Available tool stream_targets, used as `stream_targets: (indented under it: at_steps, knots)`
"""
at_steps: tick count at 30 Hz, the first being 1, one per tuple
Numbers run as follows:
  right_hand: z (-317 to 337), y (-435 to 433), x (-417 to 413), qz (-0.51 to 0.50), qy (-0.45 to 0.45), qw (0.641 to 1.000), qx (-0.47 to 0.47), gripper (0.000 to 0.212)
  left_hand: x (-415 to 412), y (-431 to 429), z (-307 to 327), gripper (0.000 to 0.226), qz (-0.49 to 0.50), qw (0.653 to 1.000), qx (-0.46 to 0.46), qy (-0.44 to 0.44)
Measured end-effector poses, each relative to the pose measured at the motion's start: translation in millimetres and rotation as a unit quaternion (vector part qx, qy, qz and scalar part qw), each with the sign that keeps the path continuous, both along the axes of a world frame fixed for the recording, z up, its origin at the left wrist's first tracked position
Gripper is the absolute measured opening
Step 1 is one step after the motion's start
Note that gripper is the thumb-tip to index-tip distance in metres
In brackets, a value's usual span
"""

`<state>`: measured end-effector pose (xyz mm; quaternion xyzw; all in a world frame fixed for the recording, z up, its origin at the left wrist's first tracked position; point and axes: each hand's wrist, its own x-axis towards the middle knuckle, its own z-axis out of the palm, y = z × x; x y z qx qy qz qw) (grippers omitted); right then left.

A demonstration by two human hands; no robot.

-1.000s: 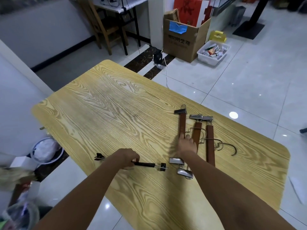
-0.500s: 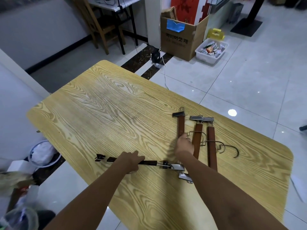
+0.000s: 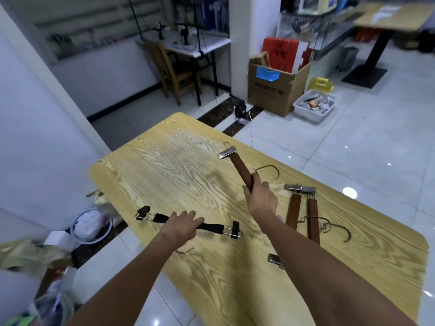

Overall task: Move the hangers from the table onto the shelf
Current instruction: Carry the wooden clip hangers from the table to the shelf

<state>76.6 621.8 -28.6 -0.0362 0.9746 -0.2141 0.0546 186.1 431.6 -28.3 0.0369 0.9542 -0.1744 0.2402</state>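
My left hand [image 3: 181, 225] grips the middle of a black clip hanger [image 3: 213, 227], held level just above the wooden table [image 3: 179, 165] near its left edge. My right hand [image 3: 261, 198] grips a brown wooden clip hanger [image 3: 239, 164] by its bar, lifted off the table and tilted, its metal clip pointing up and away and its hook beside my fingers. Two more brown wooden hangers [image 3: 303, 212] lie side by side on the table to the right of my right arm, their hooks pointing right. No shelf is plainly in view.
A cardboard box [image 3: 273, 90] and a white bin [image 3: 314, 104] of small items stand on the tiled floor beyond the table. A wooden chair [image 3: 173, 71] and a desk are at the back left. A white bucket [image 3: 90, 225] and clutter sit below the table's left edge.
My right hand has closed on the leftmost brown hanger and lifted it off the table. My left hand has raised the black hanger. The camera has tilted up, showing more of the room.
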Motion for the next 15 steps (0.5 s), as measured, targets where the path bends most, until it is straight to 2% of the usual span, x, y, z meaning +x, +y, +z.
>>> stream_targets:
  at_steps: [7, 15]
  knots:
    - [94, -69, 42, 0.206, 0.138, 0.969, 0.019, 0.038, 71, -51, 69, 0.033, 0.039, 0.996, -0.003, 0.085]
    - [194, -156, 144, 0.291, 0.169, 0.94, -0.053, 0.033, 182, -113, 149, 0.037, 0.13, 0.985, 0.001, 0.116]
